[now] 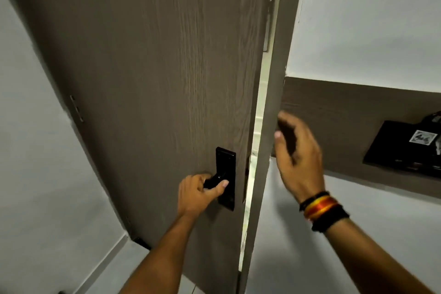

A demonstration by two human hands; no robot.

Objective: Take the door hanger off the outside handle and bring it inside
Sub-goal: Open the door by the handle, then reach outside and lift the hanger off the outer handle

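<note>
A grey-brown wooden door (152,74) fills the middle of the head view and stands slightly ajar, with a narrow bright gap (256,131) along its right edge. My left hand (198,194) is closed around the black inside lever handle (216,182) on its black plate (225,178). My right hand (297,157) is raised beside the door frame (274,93), fingers apart and holding nothing, blurred by motion. The outside handle and the door hanger are hidden behind the door.
A wood-grain wall panel (346,112) runs to the right of the frame, with a black flat object bearing a white sticker (405,148) on its ledge. White walls flank both sides. Hinges (76,108) show at the door's left edge. Light tiled floor lies below.
</note>
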